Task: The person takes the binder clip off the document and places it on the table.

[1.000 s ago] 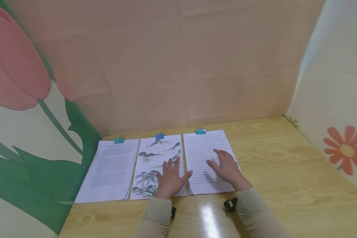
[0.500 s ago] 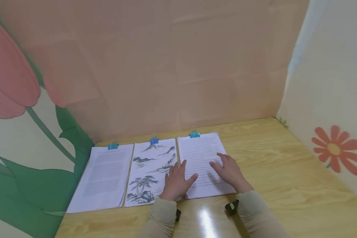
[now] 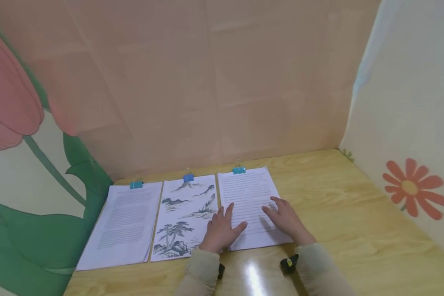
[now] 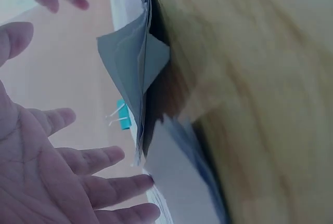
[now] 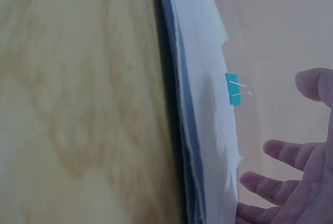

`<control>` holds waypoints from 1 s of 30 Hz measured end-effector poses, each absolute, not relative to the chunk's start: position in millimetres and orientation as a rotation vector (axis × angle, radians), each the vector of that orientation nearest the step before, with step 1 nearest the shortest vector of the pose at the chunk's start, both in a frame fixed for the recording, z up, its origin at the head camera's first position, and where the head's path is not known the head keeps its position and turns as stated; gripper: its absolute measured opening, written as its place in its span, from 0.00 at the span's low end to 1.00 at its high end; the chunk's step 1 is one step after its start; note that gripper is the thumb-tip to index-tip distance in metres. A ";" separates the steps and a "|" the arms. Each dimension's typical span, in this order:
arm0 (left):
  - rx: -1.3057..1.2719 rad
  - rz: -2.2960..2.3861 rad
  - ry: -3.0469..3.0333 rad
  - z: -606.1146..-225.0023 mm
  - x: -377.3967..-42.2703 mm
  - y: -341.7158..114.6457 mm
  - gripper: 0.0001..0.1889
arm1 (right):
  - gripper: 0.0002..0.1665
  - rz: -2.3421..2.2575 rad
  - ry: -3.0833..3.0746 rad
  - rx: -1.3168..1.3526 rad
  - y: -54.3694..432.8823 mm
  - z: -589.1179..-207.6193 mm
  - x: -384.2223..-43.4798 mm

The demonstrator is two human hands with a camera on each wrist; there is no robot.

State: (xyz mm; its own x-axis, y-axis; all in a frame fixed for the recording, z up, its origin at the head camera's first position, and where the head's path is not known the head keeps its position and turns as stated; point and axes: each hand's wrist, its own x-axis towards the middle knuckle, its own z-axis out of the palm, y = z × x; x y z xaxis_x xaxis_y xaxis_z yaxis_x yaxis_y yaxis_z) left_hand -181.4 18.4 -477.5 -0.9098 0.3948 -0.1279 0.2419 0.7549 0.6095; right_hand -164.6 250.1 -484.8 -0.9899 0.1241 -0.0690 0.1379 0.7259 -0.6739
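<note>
Three clipped paper stacks lie side by side on the wooden table. The left stack (image 3: 127, 218) has printed text and a teal binder clip (image 3: 136, 184). An ink landscape covers the middle stack (image 3: 181, 207), clipped in blue (image 3: 188, 177). Lines of text fill the right stack (image 3: 244, 189), topped by another teal binder clip (image 3: 239, 169). My left hand (image 3: 220, 231), fingers spread, is over the neighbouring edges of the middle and right stacks. Over the right stack's right side is my right hand (image 3: 287, 220), fingers apart. Neither hand holds anything; contact with the paper is unclear.
A brown paper-like backdrop (image 3: 214, 90) stands behind the table (image 3: 336, 205). Flower-painted walls flank it, with a tulip (image 3: 9, 90) left and a red flower (image 3: 408, 187) right. Sheet corners (image 4: 125, 57) curl at a stack's near edge in the left wrist view.
The head view has shifted, so the stacks appear farther left and slightly lower. My left hand has moved right, off the landscape toward the right stack. My right hand has shifted slightly toward that stack's right edge.
</note>
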 end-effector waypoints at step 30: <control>0.490 1.177 2.515 -481.0 -179.8 34.4 0.38 | 0.31 -1.450 2.672 0.569 298.2 -482.2 -170.0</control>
